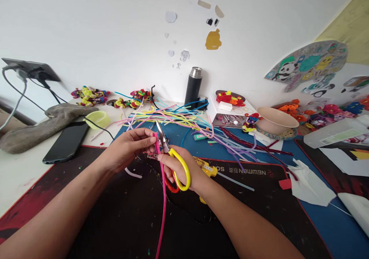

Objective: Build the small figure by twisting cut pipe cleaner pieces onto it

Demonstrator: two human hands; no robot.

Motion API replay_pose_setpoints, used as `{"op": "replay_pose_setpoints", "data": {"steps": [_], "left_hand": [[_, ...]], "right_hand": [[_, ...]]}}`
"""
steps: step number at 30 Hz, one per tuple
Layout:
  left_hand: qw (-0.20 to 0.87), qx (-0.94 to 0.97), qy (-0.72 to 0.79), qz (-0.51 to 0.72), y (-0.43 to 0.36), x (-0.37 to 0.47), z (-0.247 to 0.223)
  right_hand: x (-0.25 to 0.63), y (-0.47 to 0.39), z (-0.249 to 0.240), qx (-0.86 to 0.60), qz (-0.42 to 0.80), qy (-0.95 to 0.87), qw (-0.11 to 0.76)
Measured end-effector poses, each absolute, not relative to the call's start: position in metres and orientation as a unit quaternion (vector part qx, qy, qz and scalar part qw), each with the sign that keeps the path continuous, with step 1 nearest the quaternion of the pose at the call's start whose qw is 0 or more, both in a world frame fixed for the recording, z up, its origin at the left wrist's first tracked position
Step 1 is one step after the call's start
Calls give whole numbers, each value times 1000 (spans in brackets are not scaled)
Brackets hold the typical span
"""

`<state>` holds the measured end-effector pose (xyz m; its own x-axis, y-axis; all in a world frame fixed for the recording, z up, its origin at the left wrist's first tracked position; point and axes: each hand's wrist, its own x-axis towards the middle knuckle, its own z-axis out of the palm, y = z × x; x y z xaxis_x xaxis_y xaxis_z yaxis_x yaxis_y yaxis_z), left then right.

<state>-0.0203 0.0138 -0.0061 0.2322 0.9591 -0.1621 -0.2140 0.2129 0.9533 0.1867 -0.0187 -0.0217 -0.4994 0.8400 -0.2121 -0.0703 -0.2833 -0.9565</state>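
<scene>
A long pink pipe cleaner (163,209) hangs down over the black mat, its top end pinched between the thumb and fingers of my left hand (131,147). My right hand (180,166) is wrapped round scissors (182,172) with one yellow and one red handle loop. The blades point up and stand just right of the pink pipe cleaner's top, slightly parted. My right fingers also lie against the pipe cleaner lower down. Behind my right wrist is a yellow tool (209,169), partly hidden.
Many coloured pipe cleaners (173,116) lie across the back. Behind them stand a black flask (193,87) and a white box (227,116). A phone (67,141) is at the left; a beige bowl (275,119) and crumpled tissue (309,184) are at the right.
</scene>
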Motion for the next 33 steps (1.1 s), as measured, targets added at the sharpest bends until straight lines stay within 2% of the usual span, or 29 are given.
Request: {"op": "replay_pose_setpoints", "data": {"steps": [33], "left_hand": [[655, 438, 429, 441, 11, -18, -2]], "right_hand": [[185, -19, -25, -385, 709, -500, 314]]}}
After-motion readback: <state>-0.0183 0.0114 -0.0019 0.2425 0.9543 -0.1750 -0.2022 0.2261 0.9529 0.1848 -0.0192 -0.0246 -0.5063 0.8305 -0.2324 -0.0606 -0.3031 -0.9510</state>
